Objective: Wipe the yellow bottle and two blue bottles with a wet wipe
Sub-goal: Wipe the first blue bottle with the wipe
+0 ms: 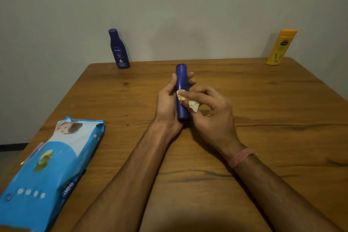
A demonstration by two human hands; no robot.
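2 hands meet: left hand (pixel 166 102) grasps blue bottle (pixel 182 92), right hand (pixel 212 113) pinches wet wipe (pixel 181 96) against it.

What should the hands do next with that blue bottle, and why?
Probably slide the wet wipe further along the blue bottle. The left hand holds it above the table, and the right hand presses the wipe on its middle, so the ends look unwiped.

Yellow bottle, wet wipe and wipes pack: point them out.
yellow bottle (pixel 280 48), head view, front label.
wet wipe (pixel 181 96), head view, wad against the held bottle.
wipes pack (pixel 54 158), head view, top face.
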